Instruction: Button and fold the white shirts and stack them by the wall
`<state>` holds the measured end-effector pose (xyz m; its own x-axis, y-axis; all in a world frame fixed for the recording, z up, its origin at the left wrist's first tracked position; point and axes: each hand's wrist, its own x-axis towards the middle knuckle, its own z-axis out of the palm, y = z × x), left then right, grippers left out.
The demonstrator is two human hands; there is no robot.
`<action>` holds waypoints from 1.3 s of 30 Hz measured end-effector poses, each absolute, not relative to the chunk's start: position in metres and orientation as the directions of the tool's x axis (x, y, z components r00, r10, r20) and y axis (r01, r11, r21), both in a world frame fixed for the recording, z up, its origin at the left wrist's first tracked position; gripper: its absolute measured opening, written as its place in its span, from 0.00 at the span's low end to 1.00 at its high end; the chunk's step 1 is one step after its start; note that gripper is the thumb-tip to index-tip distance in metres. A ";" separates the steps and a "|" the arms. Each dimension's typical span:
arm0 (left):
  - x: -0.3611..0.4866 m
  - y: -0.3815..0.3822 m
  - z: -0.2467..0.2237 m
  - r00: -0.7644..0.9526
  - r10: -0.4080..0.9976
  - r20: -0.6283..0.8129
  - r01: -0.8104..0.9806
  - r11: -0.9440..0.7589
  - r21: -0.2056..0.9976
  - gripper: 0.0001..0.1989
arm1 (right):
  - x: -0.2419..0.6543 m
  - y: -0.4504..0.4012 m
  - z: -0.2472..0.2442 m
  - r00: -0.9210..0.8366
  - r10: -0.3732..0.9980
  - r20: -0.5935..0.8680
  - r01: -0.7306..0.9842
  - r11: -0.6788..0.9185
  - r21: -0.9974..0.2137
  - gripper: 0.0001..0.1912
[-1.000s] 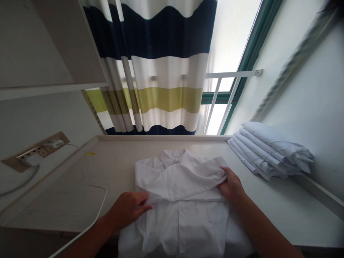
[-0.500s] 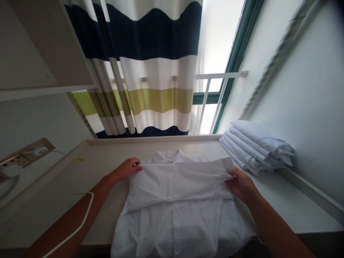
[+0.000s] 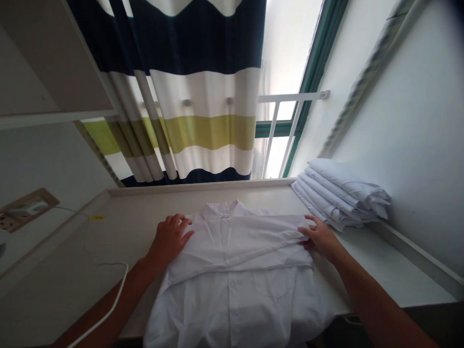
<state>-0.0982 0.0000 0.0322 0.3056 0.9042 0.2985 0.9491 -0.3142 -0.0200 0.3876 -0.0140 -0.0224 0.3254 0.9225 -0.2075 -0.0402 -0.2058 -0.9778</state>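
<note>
A white button-up shirt (image 3: pixel 268 285) lies front up, its collar (image 3: pixel 223 209) at the far end and its lower part running toward me. One sleeve (image 3: pixel 253 232) is laid flat across the chest below the collar. My left hand (image 3: pixel 172 237) rests at the left shoulder edge with fingers bent and thumb apart. At the sleeve's right end, my right hand (image 3: pixel 321 237) touches the cuff with its fingers spread; some of its fingertips are hidden at the cloth edge.
A stack of folded white shirts (image 3: pixel 340 195) stands against the right wall. A white cable (image 3: pixel 118 295) runs from the wall socket (image 3: pixel 29 209) and passes over my left forearm. A striped curtain (image 3: pixel 206 96) hangs behind the white tabletop (image 3: pixel 134 205).
The sleeve's right end has come down flatter onto the shirt, and my right hand's fingers have spread. My left hand has turned, its fingers and thumb spreading at the shoulder. The view has shifted slightly.
</note>
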 end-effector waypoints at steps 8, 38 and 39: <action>-0.112 -0.076 0.023 0.292 0.943 0.160 0.933 -0.318 0.171 0.23 | 0.381 -0.027 -0.011 0.313 0.925 -0.213 -0.042 -0.210 -0.977 0.42; -0.147 -0.100 0.006 0.329 0.876 0.354 0.933 -0.360 0.024 0.17 | 0.347 -0.058 -0.028 -0.202 0.952 0.230 0.968 0.231 -0.104 0.28; -0.138 -0.094 0.014 0.316 0.882 0.348 0.939 -0.343 0.016 0.19 | 0.344 -0.051 -0.021 -0.221 0.947 0.233 0.963 0.250 -0.103 0.29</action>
